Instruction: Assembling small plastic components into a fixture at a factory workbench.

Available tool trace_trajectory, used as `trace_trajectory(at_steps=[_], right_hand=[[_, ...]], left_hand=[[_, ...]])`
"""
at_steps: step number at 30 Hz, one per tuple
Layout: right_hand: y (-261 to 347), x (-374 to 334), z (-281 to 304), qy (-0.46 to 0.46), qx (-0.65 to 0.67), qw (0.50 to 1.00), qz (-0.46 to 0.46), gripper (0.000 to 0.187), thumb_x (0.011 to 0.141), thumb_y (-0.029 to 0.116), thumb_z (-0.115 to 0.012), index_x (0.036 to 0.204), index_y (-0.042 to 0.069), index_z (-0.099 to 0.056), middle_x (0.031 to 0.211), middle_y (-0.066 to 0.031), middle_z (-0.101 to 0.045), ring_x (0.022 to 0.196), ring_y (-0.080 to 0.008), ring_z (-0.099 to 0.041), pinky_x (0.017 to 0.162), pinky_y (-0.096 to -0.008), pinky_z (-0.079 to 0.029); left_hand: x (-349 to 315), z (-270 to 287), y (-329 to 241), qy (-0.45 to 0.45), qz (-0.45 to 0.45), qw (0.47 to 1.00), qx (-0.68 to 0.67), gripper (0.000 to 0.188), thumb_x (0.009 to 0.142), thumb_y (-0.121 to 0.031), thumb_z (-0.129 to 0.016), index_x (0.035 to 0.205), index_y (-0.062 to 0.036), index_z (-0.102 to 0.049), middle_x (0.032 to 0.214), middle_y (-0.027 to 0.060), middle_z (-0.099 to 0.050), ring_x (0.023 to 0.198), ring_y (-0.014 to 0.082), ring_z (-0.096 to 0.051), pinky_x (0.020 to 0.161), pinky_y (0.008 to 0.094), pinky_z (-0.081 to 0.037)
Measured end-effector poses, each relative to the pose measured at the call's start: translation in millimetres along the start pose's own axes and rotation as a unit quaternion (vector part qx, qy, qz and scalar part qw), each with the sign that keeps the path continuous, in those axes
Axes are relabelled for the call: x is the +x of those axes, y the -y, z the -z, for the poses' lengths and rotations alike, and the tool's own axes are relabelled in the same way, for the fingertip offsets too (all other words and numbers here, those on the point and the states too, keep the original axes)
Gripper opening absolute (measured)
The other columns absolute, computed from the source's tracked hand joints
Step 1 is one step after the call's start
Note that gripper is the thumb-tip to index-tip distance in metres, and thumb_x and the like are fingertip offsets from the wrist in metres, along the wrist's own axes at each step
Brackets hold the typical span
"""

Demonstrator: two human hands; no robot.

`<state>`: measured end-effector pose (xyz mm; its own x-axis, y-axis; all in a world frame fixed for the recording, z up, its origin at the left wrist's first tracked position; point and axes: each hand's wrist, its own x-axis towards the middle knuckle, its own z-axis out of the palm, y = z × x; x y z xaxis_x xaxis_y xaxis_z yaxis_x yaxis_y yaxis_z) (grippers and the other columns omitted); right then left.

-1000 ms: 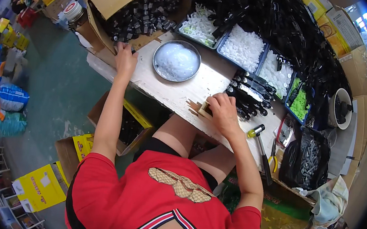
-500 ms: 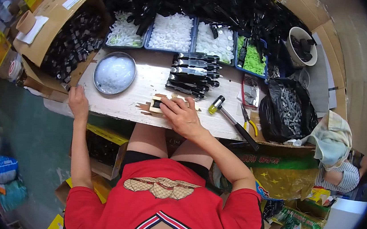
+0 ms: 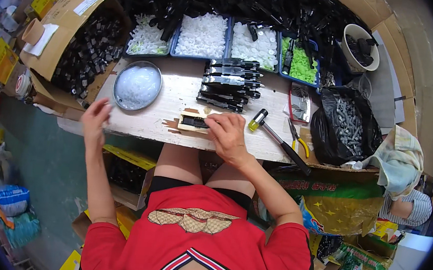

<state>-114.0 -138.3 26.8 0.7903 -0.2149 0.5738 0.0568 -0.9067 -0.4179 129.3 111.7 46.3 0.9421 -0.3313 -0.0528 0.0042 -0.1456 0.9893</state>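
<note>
A small pale wooden block with a slot (image 3: 182, 121) lies near the table's front edge. In its slot rests a long black plastic part (image 3: 195, 121). My right hand (image 3: 229, 139) is closed at the right end of the block, its bent fingertips on the black part, whose right end they hide. My left hand (image 3: 95, 119) is raised at the table's left front edge, beside the box of small black pieces; motion smears its fingers, and whatever they hold, if anything, cannot be made out. Behind the block lies a stack of black plastic assemblies (image 3: 227, 83).
A round metal dish (image 3: 116, 88) of clear small pieces stands left, a cardboard box (image 3: 60, 39) beyond it. Trays of white pieces (image 3: 202, 36) and green pieces (image 3: 300, 65) line the back. To the right lie a hammer (image 3: 278, 140), pliers (image 3: 295, 137) and a black bag (image 3: 326, 141) of grey parts.
My left hand has lifted and come slightly right from the edge of the box. My right hand has shifted right along the wooden block, uncovering the black part in its slot.
</note>
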Motion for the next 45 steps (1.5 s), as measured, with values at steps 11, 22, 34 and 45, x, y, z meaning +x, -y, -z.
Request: trace_trajectory(at_steps=[11,22,34,45], right_hand=[[-6.8,-11.7,17.8,-0.032,-0.027,0.999,-0.029,0.019,0.075,0.006,-0.062,0.094,0.007,-0.059,0.093,-0.0056,-0.057,0.087,-0.025,-0.049,0.079,-0.0381,-0.033],[-34.3,7.8,39.8,-0.11,-0.071,0.991,-0.042,0.016,0.076,0.006,-0.061,0.091,0.008,-0.06,0.09,-0.0047,-0.059,0.084,-0.023,-0.051,0.076,-0.0358,-0.033],[-172.1,139.8,18.7,-0.025,-0.256,0.931,-0.259,0.026,0.076,0.027,-0.06,0.096,0.011,-0.064,0.101,-0.0094,-0.06,0.1,-0.0288,-0.051,0.081,-0.0514,-0.034],[-173.8,161.8,20.6,-0.154,-0.275,0.927,-0.202,0.012,0.075,0.016,-0.056,0.081,0.01,-0.064,0.085,-0.0066,-0.059,0.092,-0.0249,-0.05,0.076,-0.0475,-0.032]], left_hand=[[-27.3,-134.8,-27.0,0.342,0.035,0.938,0.053,0.016,0.075,-0.014,-0.07,0.082,0.0009,-0.067,0.065,0.0016,-0.062,0.055,0.0061,-0.053,0.049,0.0211,-0.043],[-20.1,-151.9,-3.7,0.307,0.097,0.941,0.106,0.012,0.071,-0.009,-0.072,0.077,-0.0005,-0.066,0.064,0.004,-0.061,0.048,0.0084,-0.05,0.045,0.0243,-0.041],[-29.5,-147.1,13.6,0.285,0.113,0.951,-0.047,0.008,0.076,-0.001,-0.068,0.077,-0.0001,-0.061,0.062,0.0009,-0.056,0.047,0.0031,-0.042,0.039,0.0174,-0.03],[-36.8,-150.8,13.0,0.252,0.094,0.963,-0.031,0.01,0.072,-0.002,-0.07,0.074,-0.001,-0.06,0.057,0.0001,-0.055,0.038,0.0034,-0.041,0.032,0.0185,-0.028]])
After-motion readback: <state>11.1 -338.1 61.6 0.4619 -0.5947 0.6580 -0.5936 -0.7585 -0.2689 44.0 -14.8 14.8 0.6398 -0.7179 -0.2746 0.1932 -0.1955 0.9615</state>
